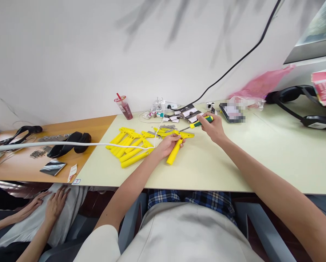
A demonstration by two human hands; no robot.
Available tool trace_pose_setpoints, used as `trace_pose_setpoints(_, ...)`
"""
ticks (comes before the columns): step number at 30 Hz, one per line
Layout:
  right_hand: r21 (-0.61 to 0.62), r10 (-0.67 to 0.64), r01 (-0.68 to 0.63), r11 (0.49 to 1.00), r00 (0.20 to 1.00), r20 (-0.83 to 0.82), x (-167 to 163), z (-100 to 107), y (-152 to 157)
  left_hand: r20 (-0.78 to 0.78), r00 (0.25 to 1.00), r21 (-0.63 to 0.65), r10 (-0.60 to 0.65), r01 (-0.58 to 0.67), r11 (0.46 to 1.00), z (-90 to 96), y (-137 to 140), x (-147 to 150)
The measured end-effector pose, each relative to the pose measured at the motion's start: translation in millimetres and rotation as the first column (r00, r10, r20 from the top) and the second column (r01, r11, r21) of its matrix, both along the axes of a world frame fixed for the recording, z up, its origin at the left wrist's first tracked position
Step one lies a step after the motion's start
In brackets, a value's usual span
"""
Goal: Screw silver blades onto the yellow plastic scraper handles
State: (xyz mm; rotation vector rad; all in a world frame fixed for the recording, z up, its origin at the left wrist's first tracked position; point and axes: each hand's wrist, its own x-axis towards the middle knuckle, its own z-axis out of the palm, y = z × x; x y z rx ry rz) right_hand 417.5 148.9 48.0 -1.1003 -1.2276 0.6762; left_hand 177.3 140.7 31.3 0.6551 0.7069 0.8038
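My left hand (pixel 167 145) is closed around a yellow T-shaped plastic handle (pixel 175 152), whose grip points down toward me. In my right hand (pixel 213 128) is a screwdriver (pixel 198 123) with a green and yellow grip, held slanting down to the left. Its shaft reaches the head of the yellow handle; whether the tip sits in a screw is too small to tell. Left of my left hand lies a row of similar yellow handles (pixel 127 142), partly overlapping. Flat grey metal strips (pixel 167 128) and more yellow pieces are just behind my left hand.
A white cable (pixel 97 144) crosses over the yellow handles. Behind stand a red drink cup (pixel 125 109), a power strip (pixel 170 104) and black-and-white cards (pixel 189 112). A phone-like device (pixel 232 112) and black headset (pixel 302 105) are right. Another person's hands (pixel 56 202) rest at left.
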Motion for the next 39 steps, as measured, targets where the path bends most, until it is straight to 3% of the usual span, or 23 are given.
trace_pose_setpoints(24,-0.021,0.01,-0.011,1.0,1.0,-0.006,-3.5,6.0,-6.3,-0.023,0.999,-0.031,0.04,-0.041,0.999,-1.5,1.1,1.8)
trace_pose_setpoints(39,0.07,-0.062,0.046,0.996,0.968,0.243,-2.9,14.9,-14.9,-0.031,0.998,-0.017,0.051,-0.052,0.999,2.8,-2.8,3.1)
